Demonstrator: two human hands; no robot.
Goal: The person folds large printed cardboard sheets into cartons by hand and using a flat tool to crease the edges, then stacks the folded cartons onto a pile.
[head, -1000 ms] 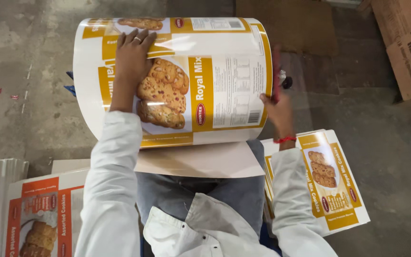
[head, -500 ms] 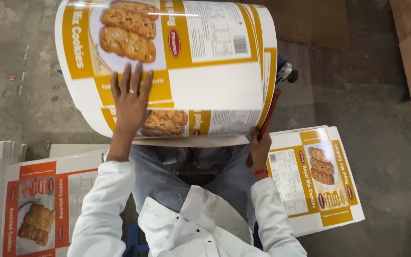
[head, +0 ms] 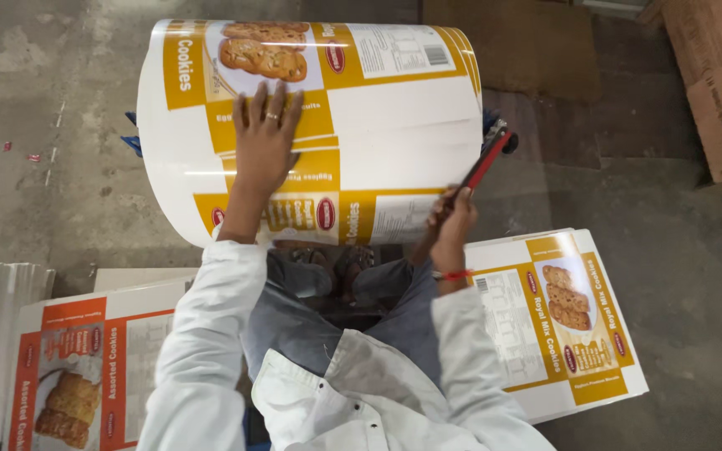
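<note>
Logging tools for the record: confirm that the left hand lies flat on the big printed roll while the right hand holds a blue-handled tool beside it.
Wrong colour. The head view shows the right hand holding a red-handled tool, not blue. As stated, the left hand lies flat on the big printed roll.

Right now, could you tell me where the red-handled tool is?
In the head view, the red-handled tool is in the right hand, against the right end of the printed roll.

1. Big roll of printed film point(head: 378, 125): white w/ yellow-gold panels & cookie pics, lies on its side on concrete floor, in front of the knees.
2. Red-handled tool point(head: 482, 167): slim, angled up-right, tip at roll's right end.
</note>
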